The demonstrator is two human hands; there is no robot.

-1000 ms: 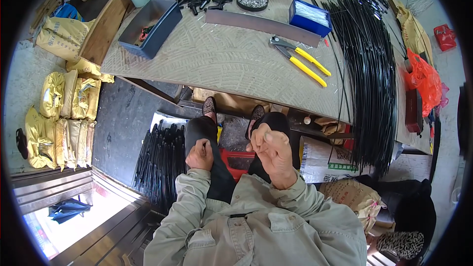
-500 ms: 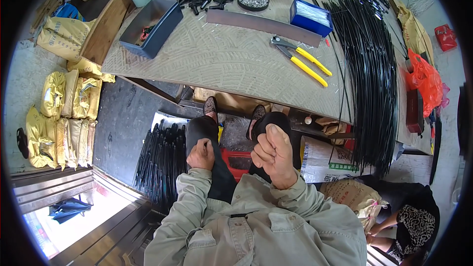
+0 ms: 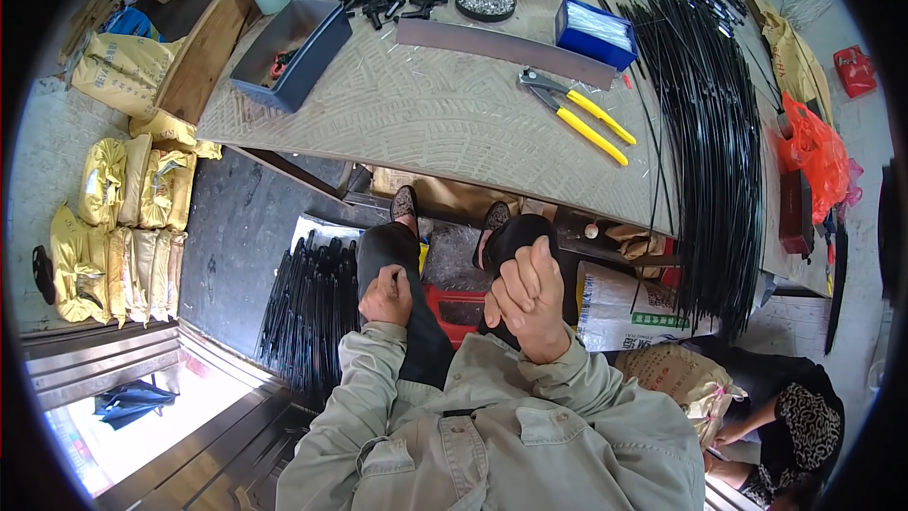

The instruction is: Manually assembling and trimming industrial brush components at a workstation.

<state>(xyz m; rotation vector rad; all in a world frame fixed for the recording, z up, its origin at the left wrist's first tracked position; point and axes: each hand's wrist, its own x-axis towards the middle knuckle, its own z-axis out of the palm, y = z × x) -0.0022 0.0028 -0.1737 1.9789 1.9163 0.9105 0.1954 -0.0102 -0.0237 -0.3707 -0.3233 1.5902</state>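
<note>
Right hand point(image 3: 527, 303): more loosely spread a second ago, its fingers now curl in and the thumb points up; it hangs above the right thigh, and whether anything small is pinched inside is hidden.
Left hand point(image 3: 385, 296): closed, at the left thigh point(image 3: 421, 345), in much the same place as before, probably just resting there; its inner side does not show.
Black rods point(image 3: 305, 317): upright in a dense bunch on the floor beside the left leg, perhaps kept there to be within arm's reach.
Yellow-handled cutters point(image 3: 579, 129): untouched on the right half of the counter point(image 3: 426, 114), handles angled toward its near right corner, which likely suits a seated grab.
Flat strip point(image 3: 501, 50): across the counter beyond the cutters, possibly a barrier for small parts.
Blue box point(image 3: 588, 51): just beside the strip's right end, its walls keeping thin pale pieces lined up.
Long black strands point(image 3: 707, 151): along the counter's right side, overhanging the near edge, seemingly too long for it.
Co-worker's patterned sleeve point(image 3: 811, 424): raised at lower right compared with a second ago.
</note>
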